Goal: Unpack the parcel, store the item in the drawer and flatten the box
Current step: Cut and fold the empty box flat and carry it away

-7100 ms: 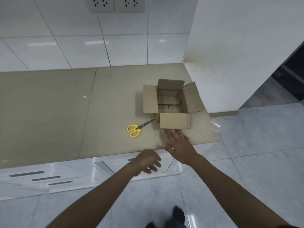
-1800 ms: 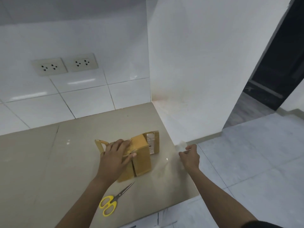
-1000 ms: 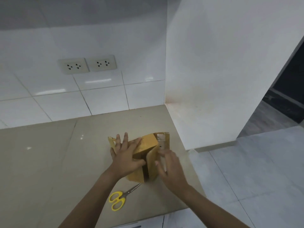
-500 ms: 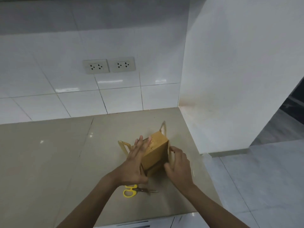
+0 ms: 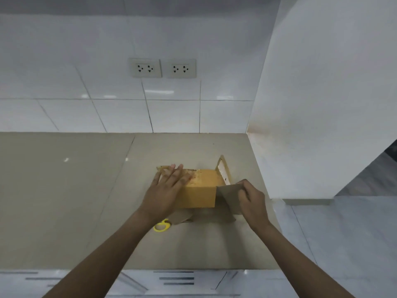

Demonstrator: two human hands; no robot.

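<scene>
A small brown cardboard box (image 5: 200, 193) stands upside down on the beige counter (image 5: 86, 201), its flaps splayed out around it. My left hand (image 5: 166, 191) lies flat on the box's top left part, fingers spread and pressing on it. My right hand (image 5: 250, 197) pinches the right-hand flap (image 5: 227, 194) between thumb and fingers and holds it lifted. Another flap (image 5: 223, 171) with a white label sticks up behind the box. The unpacked item is not in sight.
Yellow-handled scissors (image 5: 162, 225) lie on the counter just in front of the box, partly hidden by a flap and my left wrist. White drawer fronts (image 5: 178, 280) run below the counter edge. A white wall (image 5: 322, 104) stands close on the right, with two sockets (image 5: 163, 68) on the tiled back wall.
The box has been turned upside down since the earliest frame. My left hand has flattened onto its top and my right hand has taken hold of the right flap and pulled it out.
</scene>
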